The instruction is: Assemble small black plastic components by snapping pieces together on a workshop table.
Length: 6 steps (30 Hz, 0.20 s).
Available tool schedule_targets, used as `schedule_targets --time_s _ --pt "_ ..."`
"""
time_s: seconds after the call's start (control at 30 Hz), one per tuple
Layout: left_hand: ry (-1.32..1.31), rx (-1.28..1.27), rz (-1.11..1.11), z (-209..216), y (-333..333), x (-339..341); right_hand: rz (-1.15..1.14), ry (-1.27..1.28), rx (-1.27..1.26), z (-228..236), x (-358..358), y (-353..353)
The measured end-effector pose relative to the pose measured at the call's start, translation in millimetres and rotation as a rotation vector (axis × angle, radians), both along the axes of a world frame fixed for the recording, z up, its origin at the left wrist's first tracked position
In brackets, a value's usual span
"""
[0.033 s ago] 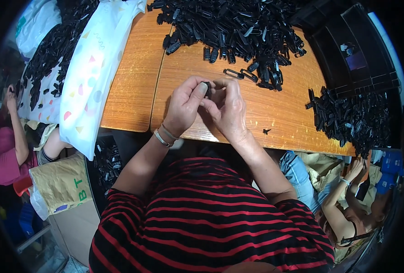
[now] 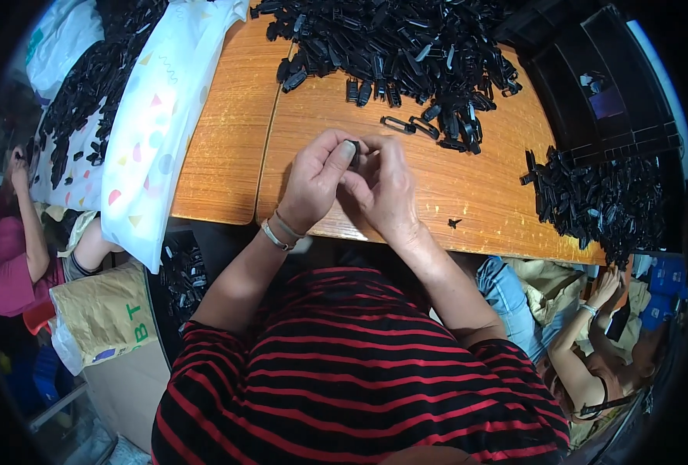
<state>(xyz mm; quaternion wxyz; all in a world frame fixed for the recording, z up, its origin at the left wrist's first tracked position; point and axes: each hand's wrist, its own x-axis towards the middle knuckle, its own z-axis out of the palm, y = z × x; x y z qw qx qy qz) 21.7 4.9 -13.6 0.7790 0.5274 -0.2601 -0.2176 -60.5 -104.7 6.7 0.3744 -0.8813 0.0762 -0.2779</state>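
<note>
Above the near part of the wooden table (image 2: 228, 147), my two hands meet. My left hand (image 2: 318, 172) pinches a small black plastic part (image 2: 355, 153) between thumb and fingers; most of the part is hidden. Close against its right side, my right hand (image 2: 390, 186) has its fingers curled and its thumb bent in. Whatever lies within those right fingers is covered by them. Beyond the hands, black oblong frame pieces (image 2: 397, 124) lie at the near edge of a big heap of black plastic parts (image 2: 383, 46).
Another heap of black parts (image 2: 592, 194) sits at the right, beside a dark open box (image 2: 607, 85). One small black bit (image 2: 454, 223) lies near the table edge. Patterned white plastic sheeting (image 2: 154, 132) borders the left. Co-workers' arms (image 2: 572, 341) show at both sides.
My right hand has shifted very slightly, its fingers moving a little beside the part. My left hand has stayed in place.
</note>
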Motion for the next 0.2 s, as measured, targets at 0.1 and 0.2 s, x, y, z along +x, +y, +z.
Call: schedule_targets --time_s 0.1,0.2 --pt "-0.009 -0.003 -0.103 10.6 1.4 -1.6 0.09 -0.05 0.069 -6.6 -0.7 1.1" --pt "0.044 0.004 -0.093 14.7 1.1 -1.5 0.112 -0.008 0.098 -9.3 1.2 0.5"
